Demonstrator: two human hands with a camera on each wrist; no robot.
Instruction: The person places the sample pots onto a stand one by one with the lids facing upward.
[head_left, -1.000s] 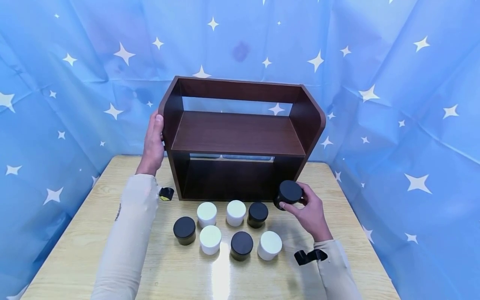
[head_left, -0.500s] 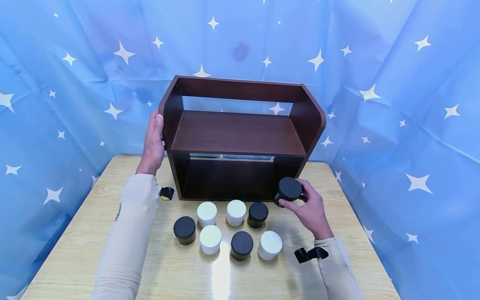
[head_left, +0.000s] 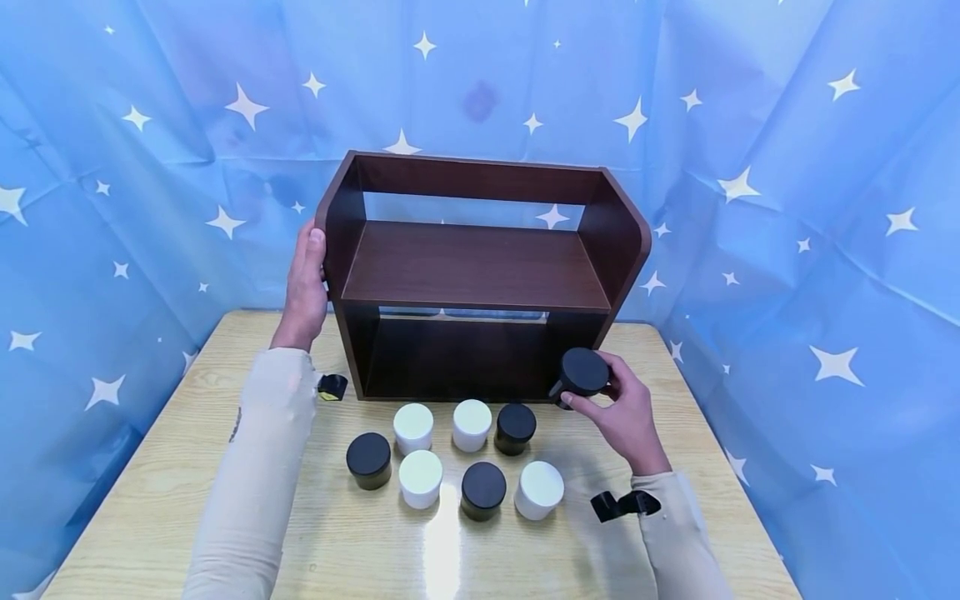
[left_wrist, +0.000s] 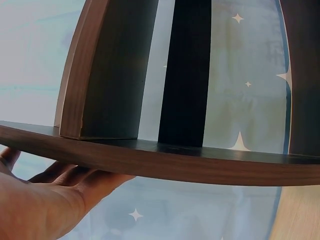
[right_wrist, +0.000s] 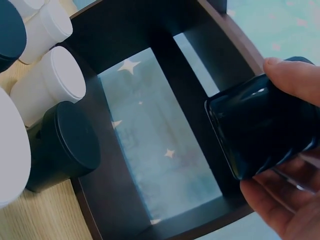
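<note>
A dark brown two-tier wooden shelf (head_left: 480,267) stands at the back of the table. My left hand (head_left: 306,279) rests against the outer face of its left side panel; the left wrist view shows the fingers (left_wrist: 102,185) lying along that panel. My right hand (head_left: 626,408) grips a black lidded jar (head_left: 583,372) between thumb and fingers, raised at the shelf's lower right corner. In the right wrist view this glossy jar (right_wrist: 265,122) is tilted across the lower compartment's opening. In front of the shelf stand black jars (head_left: 483,490) and white jars (head_left: 421,478).
The wooden table (head_left: 360,550) reaches forward to the near edge of the view. A blue star-patterned curtain (head_left: 750,125) hangs behind and at both sides. Nearest the held jar are a black jar (head_left: 515,428) and a white jar (head_left: 539,490).
My right hand has lifted the held black jar slightly up and away from me, toward the shelf. The left hand, the shelf and the standing jars have stayed in place.
</note>
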